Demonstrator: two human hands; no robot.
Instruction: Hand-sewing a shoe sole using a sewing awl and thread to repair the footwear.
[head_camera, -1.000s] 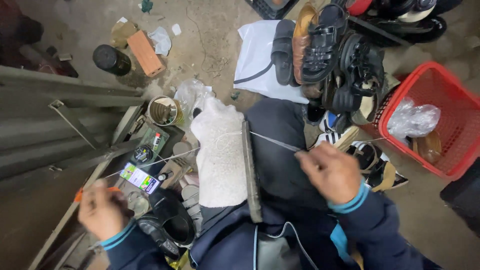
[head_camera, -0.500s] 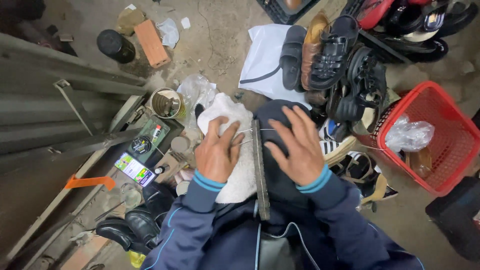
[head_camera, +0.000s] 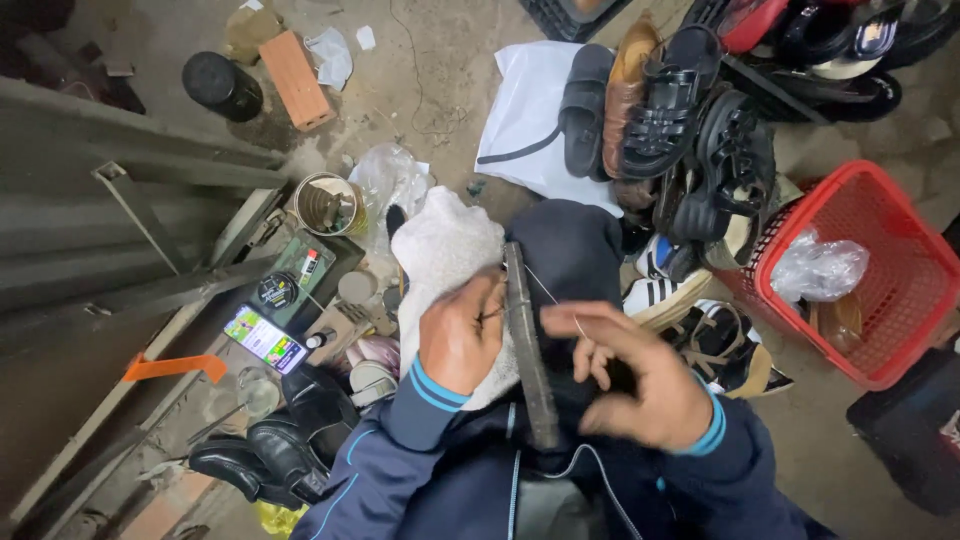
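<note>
Shoe sole (head_camera: 528, 350), dark and narrow, is lying edge-up across the person's lap, bedded on a white cloth (head_camera: 440, 250) that seems to be padding the knee. Left hand (head_camera: 462, 338) is pressing down beside it, fingertips pinched closed right at the edge, apparently steadying the spot being stitched. Right hand (head_camera: 640, 385) is curling loosely closed around a thin thread (head_camera: 550, 293), drawing it taut off the sole. Sandals (head_camera: 665, 110) are piling up beside a red basket (head_camera: 915, 270).

Left hand (head_camera: 462, 340) on white cloth (head_camera: 440, 260), right hand (head_camera: 640, 375) pinching thread (head_camera: 548, 292), dark shoe sole (head_camera: 528, 350) between
</note>
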